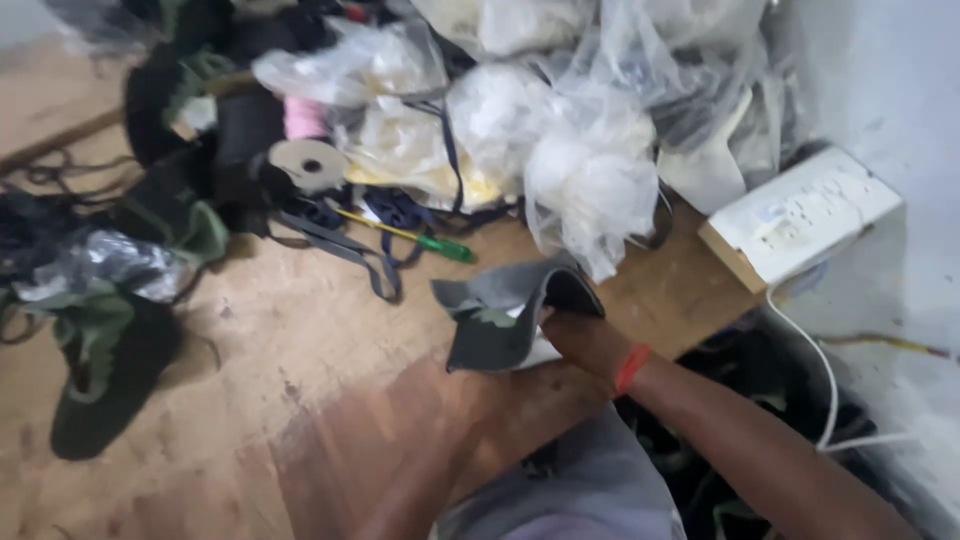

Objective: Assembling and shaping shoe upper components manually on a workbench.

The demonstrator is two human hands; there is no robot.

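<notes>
Right hand: closed on a folded grey fabric piece, red band at the wrist
Left hand: hidden; only the forearm shows, reaching under the fabric, so its grip cannot be told
Fabric piece: held just above the wooden counter, near its right edge
Screwdriver: green and yellow, lying on the counter just behind the fabric
Clear plastic bags: piled at the back
White power strip: on the counter's right corner
Dark green fabric shapes: lying at the left
</notes>
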